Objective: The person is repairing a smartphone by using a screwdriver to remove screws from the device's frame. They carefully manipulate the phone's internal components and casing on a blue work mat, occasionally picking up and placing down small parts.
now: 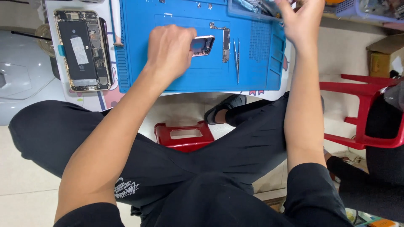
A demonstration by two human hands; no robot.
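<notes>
Your left hand (170, 50), upper centre of the frame, has its fingers closed on a small phone housing (203, 45), holding it just above the blue work mat (139, 63). Your right hand (299, 21), upper right, reaches into a clear parts tray (248, 10) at the mat's far corner; whether its fingers grip anything you cannot tell. Tweezers (237, 59) and a narrow circuit board (226, 40) lie just right of the housing. An opened phone (82, 50) rests upper left, off the mat.

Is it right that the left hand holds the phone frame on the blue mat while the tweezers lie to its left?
Not quite. In the head view the tweezers lie to the right of the phone frame, not left. The left hand does hold it on the blue mat.
</notes>
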